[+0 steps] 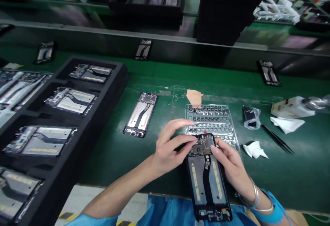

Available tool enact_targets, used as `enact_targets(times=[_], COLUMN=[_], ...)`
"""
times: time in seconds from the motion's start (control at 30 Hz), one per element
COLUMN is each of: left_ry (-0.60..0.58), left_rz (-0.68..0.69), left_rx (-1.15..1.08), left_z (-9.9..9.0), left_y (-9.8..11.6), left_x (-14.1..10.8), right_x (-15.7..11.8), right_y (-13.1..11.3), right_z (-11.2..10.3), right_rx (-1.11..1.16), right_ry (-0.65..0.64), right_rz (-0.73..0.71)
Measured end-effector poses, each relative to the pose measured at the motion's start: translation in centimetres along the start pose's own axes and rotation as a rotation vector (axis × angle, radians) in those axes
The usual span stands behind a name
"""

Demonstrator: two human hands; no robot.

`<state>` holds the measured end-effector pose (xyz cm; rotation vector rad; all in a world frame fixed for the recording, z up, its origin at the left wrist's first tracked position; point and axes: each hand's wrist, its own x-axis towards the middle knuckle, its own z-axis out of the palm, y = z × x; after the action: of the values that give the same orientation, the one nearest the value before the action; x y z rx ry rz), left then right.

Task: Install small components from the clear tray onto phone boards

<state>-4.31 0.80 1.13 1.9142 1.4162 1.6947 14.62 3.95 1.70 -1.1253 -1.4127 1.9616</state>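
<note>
Phone frame [207, 181] is being held at bottom centre of the shot, its long axis running away from the wearer and leaning slightly left, with the circuit-board end pointed up-frame. That end is gripped by the left hand [170, 148] and right hand [230, 164]. The left fingers [180, 140] are spread, with the index lifted, while the right fingers [218, 152] are pinching the edge. Behind it, one clear parts tray [211, 123] is placed. One more frame [140, 114] is lying left on the green counter [160, 157], and at least four are seen in the black foam tray [98, 61]. One pair of tweezers [277, 138] and two white wipes [287, 124] [255, 149] are off to the right.
</note>
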Motion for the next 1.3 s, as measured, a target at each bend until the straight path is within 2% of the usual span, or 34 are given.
enact_targets(times=[0.13, 0.2, 0.27, 0.37, 0.4, 0.5, 0.57, 0.67, 0.7, 0.8, 0.87, 0.9, 0.97, 1.1, 1.3], left_ry=[-0.049, -0.117, -0.258, -0.454, -0.471, -0.426, -0.403, -0.357, -0.322, -0.292, -0.36, -0.4, -0.464, -0.57, -0.563], left_rz=[0.189, 0.265, 0.247, 0.132, 0.132, 0.196, 0.183, 0.087, 0.01, -0.424, -0.71, -0.792, -0.855, -0.844, -0.81], left_rx=[0.183, 0.256, 0.264, 0.183, 0.165, 0.171, 0.175, 0.106, 0.051, -0.27, -0.533, -0.633, -0.711, -0.613, -0.603], left_z=[-0.2, -0.4, -0.8, -1.2, -1.3, -1.3, -1.2, -1.0, -0.9, -0.1, 0.5, 0.9, 1.4, 1.8, 1.9], left_y=[-0.3, -0.4, -0.4, -0.3, -0.4, -0.5, -0.6, -0.4, -0.2, 0.3, 0.5, 0.6, 0.8, 1.0, 0.7], left_x=[-0.2, -0.3, -0.3, -0.1, -0.1, 0.0, 0.1, 0.3, 0.4, 0.3, 0.0, -0.1, -0.5, -0.8, -1.0], right_x=[0.0, -0.1, -0.1, -0.2, -0.2, -0.1, 0.0, 0.0, 0.0, 0.1, 0.4, 0.5, 0.9, 1.5, 1.5], right_y=[0.2, 0.3, 0.4, 0.5, 0.5, 0.4, 0.3, 0.2, 0.3, 0.5, 0.5, 0.4, 0.1, -0.6, -0.6], right_z=[0.0, 0.0, -0.1, -0.2, -0.2, -0.3, -0.3, -0.4, -0.5, -0.8, -0.9, -1.0, -1.1, -1.0, -1.1], right_rx=[-0.02, -0.027, -0.039, -0.063, -0.069, -0.079, -0.078, -0.044, -0.029, -0.02, -0.089, -0.154, -0.307, -0.477, -0.565], right_ry=[0.015, 0.015, 0.007, 0.014, 0.019, 0.033, 0.044, 0.058, 0.068, 0.118, 0.154, 0.165, 0.177, 0.189, 0.169], right_rz=[-0.007, 0.001, 0.016, 0.019, 0.017, 0.016, 0.019, 0.01, 0.004, -0.021, -0.053, -0.077, -0.132, -0.203, -0.242])
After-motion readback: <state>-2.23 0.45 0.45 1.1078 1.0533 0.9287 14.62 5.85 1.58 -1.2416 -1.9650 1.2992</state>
